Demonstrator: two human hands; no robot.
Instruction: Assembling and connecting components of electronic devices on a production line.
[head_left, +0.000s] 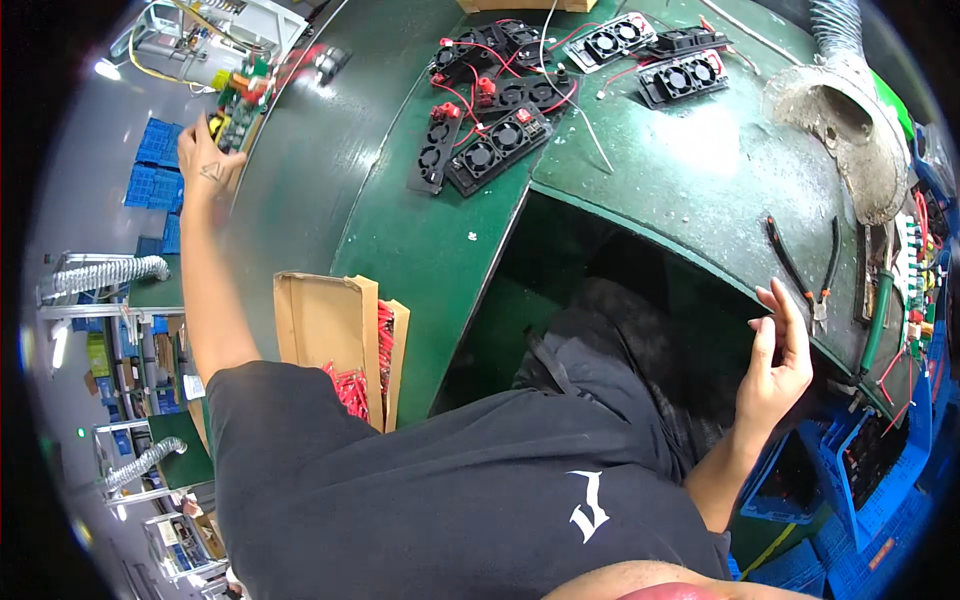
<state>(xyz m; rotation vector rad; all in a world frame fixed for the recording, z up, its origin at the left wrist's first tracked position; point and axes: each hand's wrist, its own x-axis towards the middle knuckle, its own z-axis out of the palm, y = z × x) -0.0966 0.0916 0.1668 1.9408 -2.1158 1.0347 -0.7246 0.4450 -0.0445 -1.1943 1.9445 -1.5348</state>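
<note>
My left hand (208, 162) is stretched out to the far left, with fingers and thumb around a circuit board (236, 122) that carries green, red and yellow parts. Red wires run from near the board to a small dark part (328, 66), blurred by motion. My right hand (776, 372) hovers by the bench's front edge on the right, fingers mostly stretched out and nothing visible in them. Closest to it are black-and-orange pliers (816, 300) lying with their handles spread. At the top middle lie several black twin-fan units (498, 146) with red wires and connectors.
A cardboard box (322, 300) of small red parts stands on the green bench (400, 235) at my left. A green-handled tool (878, 322) lies at the right, below a dusty extraction duct (835, 125). Blue crates (868, 500) stand at lower right. The bench has a dark cut-out before me.
</note>
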